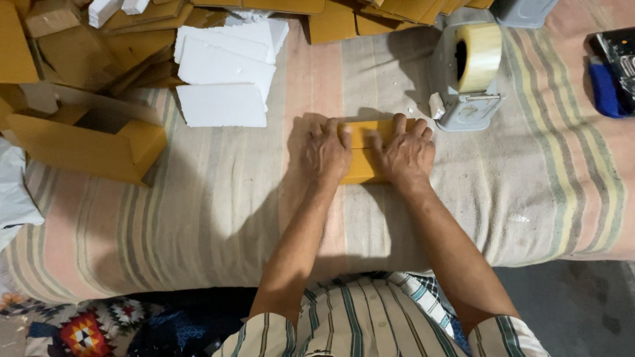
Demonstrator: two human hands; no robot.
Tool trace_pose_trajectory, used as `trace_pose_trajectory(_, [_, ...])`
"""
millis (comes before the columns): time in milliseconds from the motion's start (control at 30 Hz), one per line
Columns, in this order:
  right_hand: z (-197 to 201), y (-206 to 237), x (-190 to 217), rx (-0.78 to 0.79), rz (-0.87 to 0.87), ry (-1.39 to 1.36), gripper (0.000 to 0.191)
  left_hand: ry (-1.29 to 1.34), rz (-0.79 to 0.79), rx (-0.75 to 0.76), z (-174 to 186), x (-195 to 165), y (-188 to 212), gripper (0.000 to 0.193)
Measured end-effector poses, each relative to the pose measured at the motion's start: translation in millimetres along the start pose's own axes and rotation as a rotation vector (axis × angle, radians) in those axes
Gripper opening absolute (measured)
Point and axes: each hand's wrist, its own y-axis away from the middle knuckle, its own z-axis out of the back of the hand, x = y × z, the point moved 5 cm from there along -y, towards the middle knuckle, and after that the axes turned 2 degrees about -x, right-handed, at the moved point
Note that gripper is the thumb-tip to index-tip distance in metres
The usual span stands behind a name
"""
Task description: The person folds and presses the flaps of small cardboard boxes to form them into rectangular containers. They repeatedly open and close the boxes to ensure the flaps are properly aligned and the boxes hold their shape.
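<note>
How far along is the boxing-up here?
Looks done: one small yellow box is folded shut. In hand: the left hand and right hand press flat on it. No tape shows on it, and the tape dispenser stands just beyond. Left, it seems: an open box, white foam slabs and a pile of flat cartons.

both hands (325,151) (407,153) lie flat over the yellow box (360,165), hiding its ends; only the middle strip shows. the cardboard pile (79,46) along the bed's (529,198) far edge is cut off by the top edge. a grey bin (522,10) and a dark object (615,66) at the far right corner are partly out of frame. the dispenser's (466,99) cutter is too small to make out.
</note>
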Motion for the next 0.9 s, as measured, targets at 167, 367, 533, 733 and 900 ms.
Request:
trace_pose_trajectory(167, [-2.7,-3.7,-1.5,0.025,-0.032,0.004,0.043,0.068,-0.022,-0.007,-4.2,3.9,-6.7,0.043])
trace_pose_trajectory(367, [-5.1,-0.8,-2.7,-0.047,-0.012,-0.009,0.036,0.04,-0.035,-0.024,-14.6,8.5,-8.9,0.053])
trace_pose_trajectory(533, [1.0,-1.6,4.6,-0.01,-0.007,-0.011,0.049,0.017,-0.074,-0.018,-0.7,0.5,-2.3,0.07])
trace_pose_trajectory(733, [1.6,-14.3,14.8,-0.005,-0.106,0.067,0.066,-0.049,0.061,0.049,7.1,-14.3,-3.0,0.063])
trace_pose_trajectory(900, [-16.1,-24.7,13.1,-0.007,-0.091,0.08,0.059,-0.079,0.05,-0.001,-3.5,-13.6,-5.8,0.063])
